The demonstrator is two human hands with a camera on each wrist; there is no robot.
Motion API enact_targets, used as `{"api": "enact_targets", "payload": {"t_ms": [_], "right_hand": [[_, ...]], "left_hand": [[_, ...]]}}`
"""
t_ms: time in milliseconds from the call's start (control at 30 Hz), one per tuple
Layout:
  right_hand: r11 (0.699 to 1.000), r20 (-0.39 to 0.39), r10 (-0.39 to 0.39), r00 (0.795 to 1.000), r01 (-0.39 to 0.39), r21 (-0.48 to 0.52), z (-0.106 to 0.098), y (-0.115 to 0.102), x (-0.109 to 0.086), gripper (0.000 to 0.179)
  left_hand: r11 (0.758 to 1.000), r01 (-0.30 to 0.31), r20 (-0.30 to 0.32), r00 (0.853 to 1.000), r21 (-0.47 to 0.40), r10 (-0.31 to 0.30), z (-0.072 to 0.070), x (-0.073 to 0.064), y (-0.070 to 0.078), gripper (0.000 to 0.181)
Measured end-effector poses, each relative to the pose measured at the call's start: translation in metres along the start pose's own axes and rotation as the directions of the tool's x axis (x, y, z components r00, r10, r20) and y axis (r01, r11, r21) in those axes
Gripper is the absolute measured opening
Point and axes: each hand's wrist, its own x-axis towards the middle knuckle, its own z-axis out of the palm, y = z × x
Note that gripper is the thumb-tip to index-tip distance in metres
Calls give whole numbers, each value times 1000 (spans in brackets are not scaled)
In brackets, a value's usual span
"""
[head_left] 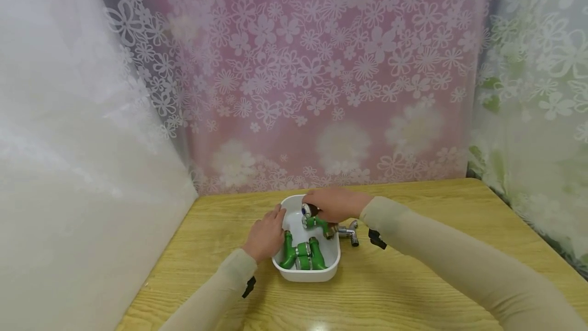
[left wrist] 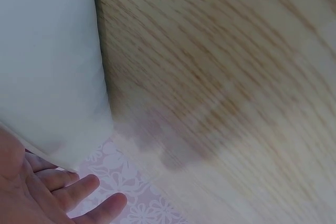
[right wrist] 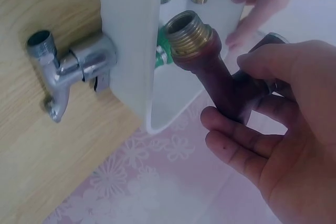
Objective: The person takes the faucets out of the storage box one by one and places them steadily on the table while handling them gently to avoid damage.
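My right hand [head_left: 337, 204] grips a dark red pipe fitting [right wrist: 223, 82] with a brass threaded end, its thumb on one side and fingers on the other. It holds the fitting over the far right part of a white plastic tub [head_left: 305, 276]. In the right wrist view the brass thread overlaps the tub's rim. Several green pipe fittings [head_left: 317, 254] with silver bands lie inside the tub. At the tub's left rim rests my left hand [head_left: 266, 234], its fingers loosely extended. The left wrist view shows those fingers [left wrist: 79, 192] beside the white wall.
A chrome tap [right wrist: 68, 72] lies on the wooden table [head_left: 220, 229] just right of the tub. Behind the table's far edge hangs a pink flowered curtain [head_left: 294, 91]. White sheeting [head_left: 82, 142] stands along the left side, and a green-patterned curtain [head_left: 537, 116] along the right.
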Motion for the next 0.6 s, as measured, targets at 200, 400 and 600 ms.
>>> {"api": "enact_targets", "payload": {"t_ms": [200, 400, 600], "right_hand": [[1000, 4, 17, 1000, -18, 3, -9, 7, -10, 39], [999, 6, 45, 999, -45, 31, -9, 20, -23, 35], [995, -5, 64, 998, -64, 75, 0, 43, -39, 30]], "left_hand": [[1000, -17, -22, 1000, 12, 18, 3, 1, -3, 54], [1000, -9, -7, 1000, -7, 9, 1, 1, -1, 54], [1000, -5, -9, 1000, 3, 5, 1, 1, -1, 53]]}}
